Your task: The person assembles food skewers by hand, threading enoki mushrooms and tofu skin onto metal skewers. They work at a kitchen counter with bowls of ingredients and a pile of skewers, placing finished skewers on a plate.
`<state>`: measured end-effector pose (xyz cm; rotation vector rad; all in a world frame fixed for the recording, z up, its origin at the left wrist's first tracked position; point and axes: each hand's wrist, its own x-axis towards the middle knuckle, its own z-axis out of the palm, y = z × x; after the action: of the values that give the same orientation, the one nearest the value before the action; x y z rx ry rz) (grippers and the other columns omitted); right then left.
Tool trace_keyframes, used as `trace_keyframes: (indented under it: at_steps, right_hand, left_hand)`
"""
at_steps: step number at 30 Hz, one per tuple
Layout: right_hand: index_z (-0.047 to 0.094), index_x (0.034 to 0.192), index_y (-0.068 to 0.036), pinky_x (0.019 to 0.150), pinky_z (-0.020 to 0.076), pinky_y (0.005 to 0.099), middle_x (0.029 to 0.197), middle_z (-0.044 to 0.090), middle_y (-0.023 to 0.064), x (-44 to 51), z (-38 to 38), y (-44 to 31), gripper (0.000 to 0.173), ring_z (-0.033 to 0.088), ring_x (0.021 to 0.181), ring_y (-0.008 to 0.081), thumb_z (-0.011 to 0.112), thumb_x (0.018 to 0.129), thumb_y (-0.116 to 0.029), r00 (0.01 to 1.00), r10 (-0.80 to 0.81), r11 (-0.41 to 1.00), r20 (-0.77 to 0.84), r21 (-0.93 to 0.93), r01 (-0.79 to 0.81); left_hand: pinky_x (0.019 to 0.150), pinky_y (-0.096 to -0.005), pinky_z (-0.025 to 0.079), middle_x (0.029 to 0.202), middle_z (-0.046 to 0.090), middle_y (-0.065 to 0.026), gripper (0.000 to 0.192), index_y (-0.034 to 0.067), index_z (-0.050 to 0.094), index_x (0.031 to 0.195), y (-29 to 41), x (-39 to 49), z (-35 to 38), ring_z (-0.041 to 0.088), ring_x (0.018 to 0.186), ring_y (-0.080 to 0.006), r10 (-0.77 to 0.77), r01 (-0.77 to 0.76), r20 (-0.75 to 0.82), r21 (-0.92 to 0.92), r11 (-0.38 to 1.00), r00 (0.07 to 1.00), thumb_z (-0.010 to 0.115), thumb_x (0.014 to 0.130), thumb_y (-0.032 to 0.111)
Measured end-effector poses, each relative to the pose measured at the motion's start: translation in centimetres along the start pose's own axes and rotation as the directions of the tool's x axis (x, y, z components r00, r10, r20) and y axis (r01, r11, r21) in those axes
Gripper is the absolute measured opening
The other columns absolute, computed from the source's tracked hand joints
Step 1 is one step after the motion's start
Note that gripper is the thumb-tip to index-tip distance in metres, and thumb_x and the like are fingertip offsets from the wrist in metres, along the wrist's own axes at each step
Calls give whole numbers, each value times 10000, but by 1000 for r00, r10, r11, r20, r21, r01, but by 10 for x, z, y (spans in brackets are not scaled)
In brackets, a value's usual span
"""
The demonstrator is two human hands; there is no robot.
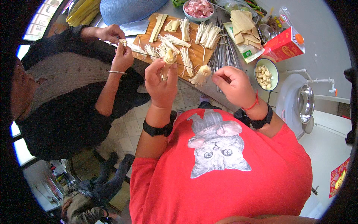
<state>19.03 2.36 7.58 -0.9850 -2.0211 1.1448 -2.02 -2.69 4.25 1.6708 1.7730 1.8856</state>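
Note:
My left hand (160,84) grips an enoki mushroom roll (169,57), a bundle wrapped in a pale tofu-skin strip. A thin metal skewer (184,65) runs past it to a second enoki roll (203,73) on the right. Beside that second roll is my right hand (233,85), its thumb and fingers curled together. Whether the skewer's end is between them is hidden. Beyond both hands, a wooden cutting board (200,53) carries loose enoki bundles (208,35), a tofu-skin strip (158,28) and a folded tofu-skin piece (172,26).
At left, a person's hands (121,54) hold a small pale piece. A cleaver (135,28) lies at the board's left edge. Rightward are metal skewers (223,56), tofu sheets (244,26), a red carton (285,44) and a bowl of garlic (263,77). Behind stands a meat bowl (198,19).

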Motion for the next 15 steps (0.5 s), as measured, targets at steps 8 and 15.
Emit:
trace_keyframes:
  at_steps: [8,15]
  right_hand:
    - [610,838,5,551,406,225,711,561,18,11,-1,-5,96,492,616,64,620,847,-90,998,-33,999,54,-31,35]
    - [612,846,0,549,404,216,706,556,-6,9,0,1,105,479,626,44,613,857,-105,993,42,999,106,-14,-41]
  left_hand:
    - [772,-264,461,979,593,-116,316,41,469,998,4,-7,5,583,889,-165,38,-38,36,-12,999,999,693,778,8]
    - [785,-271,466,1006,578,-125,346,30,464,1011,5,-16,6,580,898,-167,4,-6,34,61,998,999,702,761,6]
